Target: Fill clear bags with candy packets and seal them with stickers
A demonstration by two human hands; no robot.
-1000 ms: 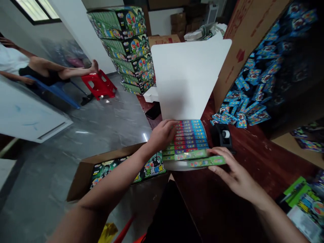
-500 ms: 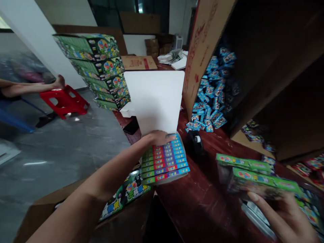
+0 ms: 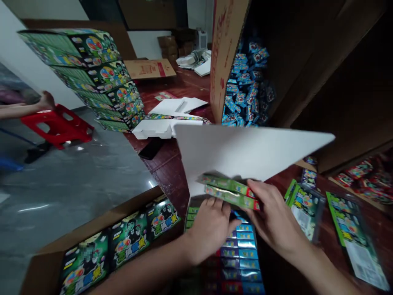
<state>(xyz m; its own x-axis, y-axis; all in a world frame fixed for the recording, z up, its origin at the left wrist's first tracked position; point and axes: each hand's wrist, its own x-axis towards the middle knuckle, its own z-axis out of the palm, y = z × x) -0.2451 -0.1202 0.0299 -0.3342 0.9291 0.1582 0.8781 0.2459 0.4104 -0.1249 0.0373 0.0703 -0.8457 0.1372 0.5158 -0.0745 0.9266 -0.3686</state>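
Observation:
A display box with a raised white lid (image 3: 227,151) stands before me, holding rows of small green, red, purple and blue packs (image 3: 239,258). Above its back part, my right hand (image 3: 270,209) is closed around the right end of two slim green packs (image 3: 227,186) with red ends. My left hand (image 3: 211,227) reaches over the rows, thumb apart from the bent fingers; its fingertips are hidden beside the green packs. Clear plastic packages with green edges (image 3: 307,205) lie right of my right hand.
Filled green display boxes (image 3: 106,73) are stacked at the far left. A carton (image 3: 49,246) below left holds several printed boxes. Large cartons (image 3: 229,53) at the right hold many blue packets (image 3: 242,90). A black phone (image 3: 150,148) lies near the table edge by a red stool (image 3: 58,125).
My right hand has come from the right to above the display box, with green packs in it. My left hand has moved beside it. The lid now leans to the right.

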